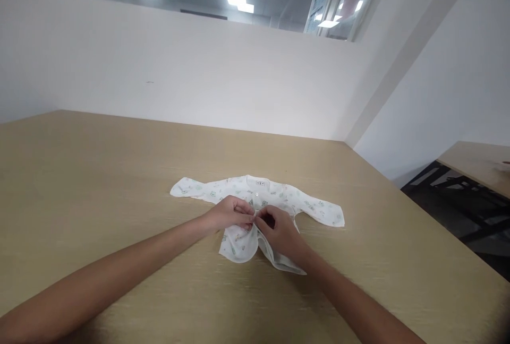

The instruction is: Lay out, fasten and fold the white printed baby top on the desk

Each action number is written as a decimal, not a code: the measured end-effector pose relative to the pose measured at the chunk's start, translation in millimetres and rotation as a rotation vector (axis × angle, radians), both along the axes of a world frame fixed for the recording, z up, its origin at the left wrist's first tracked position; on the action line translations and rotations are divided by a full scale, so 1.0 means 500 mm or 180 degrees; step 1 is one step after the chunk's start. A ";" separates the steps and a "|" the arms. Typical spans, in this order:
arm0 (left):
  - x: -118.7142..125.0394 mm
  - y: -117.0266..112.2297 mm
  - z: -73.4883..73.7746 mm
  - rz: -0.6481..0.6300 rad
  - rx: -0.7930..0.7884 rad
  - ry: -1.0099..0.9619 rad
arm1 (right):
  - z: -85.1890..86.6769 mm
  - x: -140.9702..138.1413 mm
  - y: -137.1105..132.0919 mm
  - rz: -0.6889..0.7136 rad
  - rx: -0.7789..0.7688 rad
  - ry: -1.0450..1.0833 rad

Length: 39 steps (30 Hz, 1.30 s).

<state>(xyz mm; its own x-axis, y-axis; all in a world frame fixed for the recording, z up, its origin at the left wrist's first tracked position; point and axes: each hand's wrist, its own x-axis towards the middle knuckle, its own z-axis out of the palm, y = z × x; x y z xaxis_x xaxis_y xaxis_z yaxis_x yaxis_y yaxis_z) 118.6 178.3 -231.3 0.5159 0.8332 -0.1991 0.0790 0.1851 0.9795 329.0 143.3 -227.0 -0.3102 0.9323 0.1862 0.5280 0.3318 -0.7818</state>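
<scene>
A small white baby shirt (pixel 314 207) with a faint green print lies face up on the wooden table (pixel 99 185), sleeves spread to both sides. My left hand (pixel 231 213) and my right hand (pixel 279 231) meet over the middle of the shirt's front. Both pinch the front opening edges together, fingers closed on the fabric. A snap button shows near the collar. The lower hem flaps curl open below my hands.
White partition walls (pixel 199 78) enclose the table at the back and right. A second wooden table (pixel 474 166) stands at the far right across a dark floor gap, with black frames beneath it.
</scene>
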 end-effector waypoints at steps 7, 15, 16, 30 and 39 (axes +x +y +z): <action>0.004 0.005 -0.036 0.0126 0.0347 -0.0059 | -0.011 0.002 0.003 -0.0006 0.0214 -0.0138; 0.006 -0.018 -0.033 0.0218 0.0988 -0.0055 | -0.015 0.004 0.007 0.0003 0.0281 -0.0136; 0.008 -0.021 -0.030 0.0236 0.1024 -0.0051 | -0.014 0.004 0.007 0.0009 0.0318 -0.0166; 0.010 -0.031 -0.023 0.0364 0.0961 -0.0114 | -0.023 0.003 0.001 0.0165 0.0821 -0.0772; 0.014 -0.033 -0.004 0.0359 0.0836 -0.0130 | -0.023 0.014 0.010 0.0106 0.0344 -0.0343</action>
